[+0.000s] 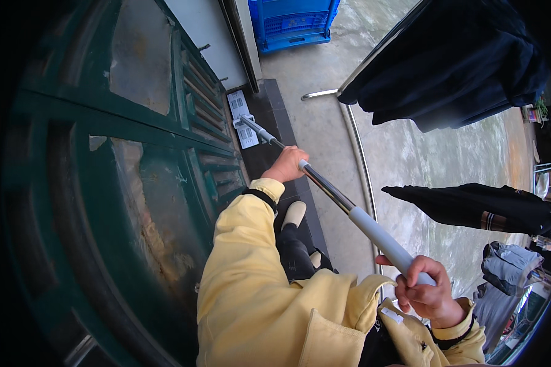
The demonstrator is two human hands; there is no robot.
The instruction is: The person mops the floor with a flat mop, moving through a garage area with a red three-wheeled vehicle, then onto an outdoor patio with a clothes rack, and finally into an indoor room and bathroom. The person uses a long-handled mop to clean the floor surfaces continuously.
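Outdoors, left hand clenched mid-shaft, right hand clenched on grey grip of long metal-handled flat mop. White rectangular mop head lay on dark tiled step beside green metal gate. Step looked part-wiped; stretch near shoe judged left.

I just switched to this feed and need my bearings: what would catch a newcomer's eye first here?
The long mop handle runs diagonally across the middle, gripped by the left hand midway along its metal part and the right hand at the grey grip. Its flat white mop head lies on the dark step beside the big green metal door filling the left. Dark clothes hang over the wet concrete floor at upper right.
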